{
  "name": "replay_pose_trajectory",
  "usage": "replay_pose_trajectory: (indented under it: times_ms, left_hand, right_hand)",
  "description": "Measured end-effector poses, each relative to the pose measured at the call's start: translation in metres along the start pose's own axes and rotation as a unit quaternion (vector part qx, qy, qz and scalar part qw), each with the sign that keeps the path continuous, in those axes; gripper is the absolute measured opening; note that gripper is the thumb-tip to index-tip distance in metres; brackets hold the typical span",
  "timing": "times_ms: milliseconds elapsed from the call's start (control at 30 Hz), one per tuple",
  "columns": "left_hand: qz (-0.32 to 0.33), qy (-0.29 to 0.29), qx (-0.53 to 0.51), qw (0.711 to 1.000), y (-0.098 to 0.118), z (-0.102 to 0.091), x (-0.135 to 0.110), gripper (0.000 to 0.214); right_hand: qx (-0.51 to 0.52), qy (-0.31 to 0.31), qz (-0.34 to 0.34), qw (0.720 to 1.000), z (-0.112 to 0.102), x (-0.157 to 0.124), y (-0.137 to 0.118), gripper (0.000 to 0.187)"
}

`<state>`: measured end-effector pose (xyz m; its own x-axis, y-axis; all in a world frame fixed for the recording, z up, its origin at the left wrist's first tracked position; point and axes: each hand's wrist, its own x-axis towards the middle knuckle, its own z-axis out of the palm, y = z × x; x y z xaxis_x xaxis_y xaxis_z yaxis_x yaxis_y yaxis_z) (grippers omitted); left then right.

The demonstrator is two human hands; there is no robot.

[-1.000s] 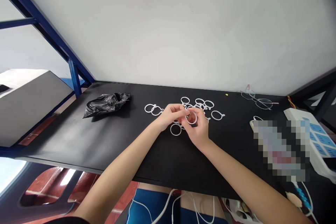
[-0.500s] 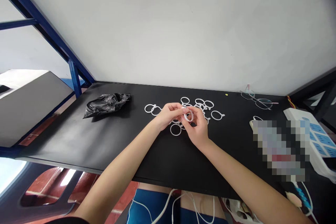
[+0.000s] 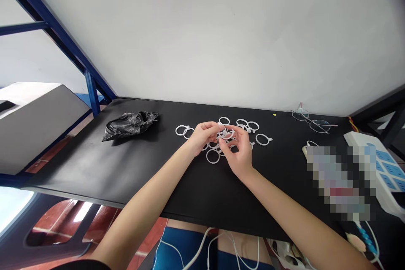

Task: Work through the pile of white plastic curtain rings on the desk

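Above the middle of the black table, both of my hands meet around one white plastic ring (image 3: 228, 138). My left hand (image 3: 204, 136) pinches its left side between thumb and fingertips. On the other side, the curved thumb and index finger of my right hand (image 3: 239, 149) bracket the ring, which lies nearly flat. Several more white rings, each with a small knob, are heaped under and around my hands. Among them are a single ring (image 3: 213, 163) in front, another ring (image 3: 262, 144) to the right, and two overlapping rings at the left.
A crumpled black plastic bag (image 3: 129, 126) lies on the left of the table (image 3: 95, 168). At right are eyeglasses (image 3: 319, 130), a blurred-out phone-shaped item (image 3: 338, 181) with a cable, and a white power strip (image 3: 357, 139). A pale wall stands behind. White cables cross my lap.
The held ring has tipped from facing me to lying flatter. My right thumb and index finger have spread a little wider around it. The view has shifted slightly.
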<state>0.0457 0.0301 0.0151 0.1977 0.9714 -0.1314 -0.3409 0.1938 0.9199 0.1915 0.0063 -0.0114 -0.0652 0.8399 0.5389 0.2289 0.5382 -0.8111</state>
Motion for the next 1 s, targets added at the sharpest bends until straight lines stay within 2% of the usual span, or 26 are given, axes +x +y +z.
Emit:
replay_pose_trajectory:
  times_ms: [100, 167, 667, 867, 1000]
  left_hand:
    - [0.022, 0.045, 0.020, 0.999, -0.0021, -0.0011, 0.0025, 0.035]
    - [0.033, 0.052, 0.038, 0.997, -0.0032, -0.0012, 0.0033, 0.038]
    - [0.032, 0.033, 0.060, 0.997, 0.0009, 0.0046, 0.0007, 0.050]
    - [0.075, 0.017, 0.102, 0.992, -0.0024, 0.0030, 0.0005, 0.036]
    - [0.087, 0.004, 0.122, 0.989, -0.0047, 0.0023, 0.0007, 0.036]
  right_hand:
    - [-0.004, 0.012, -0.012, 1.000, -0.0004, 0.0013, -0.0025, 0.046]
    - [-0.001, 0.009, -0.017, 1.000, -0.0009, 0.0018, -0.0038, 0.045]
    - [0.006, -0.003, -0.016, 1.000, -0.0016, 0.0017, -0.0046, 0.033]
    - [0.009, -0.003, -0.021, 1.000, -0.0018, 0.0019, -0.0051, 0.029]
    - [0.007, -0.005, -0.023, 1.000, -0.0019, 0.0022, -0.0062, 0.025]
